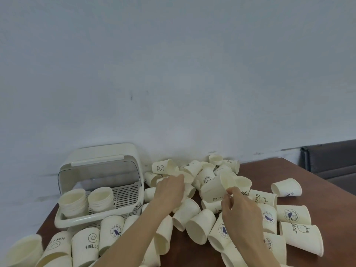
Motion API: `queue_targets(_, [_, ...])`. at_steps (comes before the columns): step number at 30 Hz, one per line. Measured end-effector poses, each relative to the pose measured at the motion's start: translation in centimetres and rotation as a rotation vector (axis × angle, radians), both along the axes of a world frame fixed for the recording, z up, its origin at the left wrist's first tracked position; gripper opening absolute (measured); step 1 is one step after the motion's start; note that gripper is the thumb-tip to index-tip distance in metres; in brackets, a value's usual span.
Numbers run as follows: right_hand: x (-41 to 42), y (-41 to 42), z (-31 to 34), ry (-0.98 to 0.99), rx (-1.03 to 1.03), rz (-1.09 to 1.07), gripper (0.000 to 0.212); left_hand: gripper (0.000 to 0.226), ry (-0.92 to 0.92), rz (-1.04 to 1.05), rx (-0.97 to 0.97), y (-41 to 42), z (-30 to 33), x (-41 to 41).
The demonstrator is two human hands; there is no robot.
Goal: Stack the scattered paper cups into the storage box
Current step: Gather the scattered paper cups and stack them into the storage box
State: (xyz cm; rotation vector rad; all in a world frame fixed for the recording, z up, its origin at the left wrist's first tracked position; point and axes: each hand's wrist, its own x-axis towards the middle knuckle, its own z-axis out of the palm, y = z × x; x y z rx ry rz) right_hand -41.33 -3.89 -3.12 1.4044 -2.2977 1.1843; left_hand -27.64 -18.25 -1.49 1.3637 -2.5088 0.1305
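Both hands are working in the heap of loose paper cups (194,214) on the brown table (300,174). The right hand (243,209) is pinching the rim of a tilted bear-print cup (215,186) between thumb and fingertips, lifting it mouth-up-ish. The left hand (169,190) is reaching palm-down onto a cup at the middle of the pile; fingers are curling over it, but whether it is really gripping, cannot tell. The storage box (100,218) is sitting at the left by the wall, lid flipped back, two nested stacks (86,200) standing in its slotted tray. To do this step well: nest the pinched cup into the left hand's cup with mouths facing the same way, squeeze lightly so the rim is not crushing, build a short stack, then carry it over to the box.
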Motion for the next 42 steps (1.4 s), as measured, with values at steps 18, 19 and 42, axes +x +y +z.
queue_targets(18, [11.7, 1.3, 1.2, -0.003, -0.007, 0.367, 0.005, 0.019, 0.403, 0.130, 0.041, 10.4, 0.8, 14.9])
queue_targets(19, [12.2, 1.2, 1.1, -0.002, 0.013, 0.375, 0.005, 0.019, 0.412, 0.141, 0.038, 10.8, 0.7, 15.6])
queue_targets(42, [25.5, -12.3, 4.0, 0.148, 0.057, 0.525, 0.019, 0.027, 0.534, 0.427, -0.036, 11.8, 0.6, 26.8])
